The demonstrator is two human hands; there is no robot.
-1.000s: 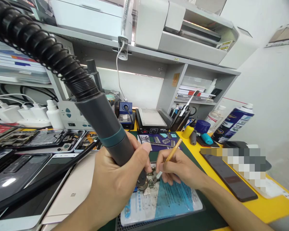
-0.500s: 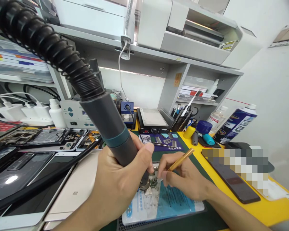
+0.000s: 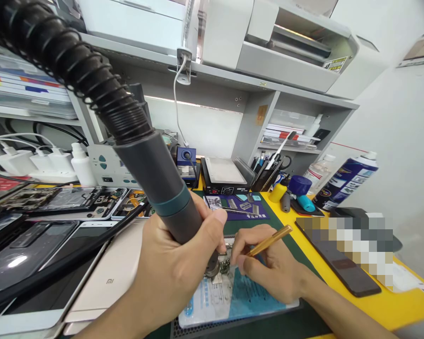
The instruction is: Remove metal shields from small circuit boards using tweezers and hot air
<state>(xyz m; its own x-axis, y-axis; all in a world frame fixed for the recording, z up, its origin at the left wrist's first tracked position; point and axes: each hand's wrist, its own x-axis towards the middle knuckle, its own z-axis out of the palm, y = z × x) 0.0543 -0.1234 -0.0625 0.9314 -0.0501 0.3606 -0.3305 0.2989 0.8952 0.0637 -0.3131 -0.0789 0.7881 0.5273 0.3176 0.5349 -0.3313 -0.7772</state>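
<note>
- A person's left hand point(image 3: 169, 268) is wrapped tight around the grey handle of a hot-air gun point(image 3: 162, 188), its metal nozzle point(image 3: 212, 269) held just above a small circuit board point(image 3: 224, 263).
- The right hand point(image 3: 268, 268) pinches brass tweezers point(image 3: 268, 240) between thumb and forefinger, the tip hidden behind the fingers at the same board.
- The board lies at the far edge of a blue-and-white work mat point(image 3: 240, 296), near the front middle of the bench; as a judgement, heating is under way and no part has been lifted clear, since nothing shows in the tweezers away from the board.
- A ribbed black hose point(image 3: 67, 66) runs from the gun up to the upper left corner of the view.
- Opened phones point(image 3: 67, 200) and a white phone back point(image 3: 102, 282) crowd the bench's left side.
- A dark phone point(image 3: 339, 263) rests on the yellow bench top point(image 3: 392, 306) toward the right edge, with a blue spray can point(image 3: 346, 181) behind it.
- At the back edge stand a small heating plate point(image 3: 224, 176) and a pot of tools point(image 3: 268, 172); a grey shelf point(image 3: 233, 80) above carries a white machine point(image 3: 286, 47).
</note>
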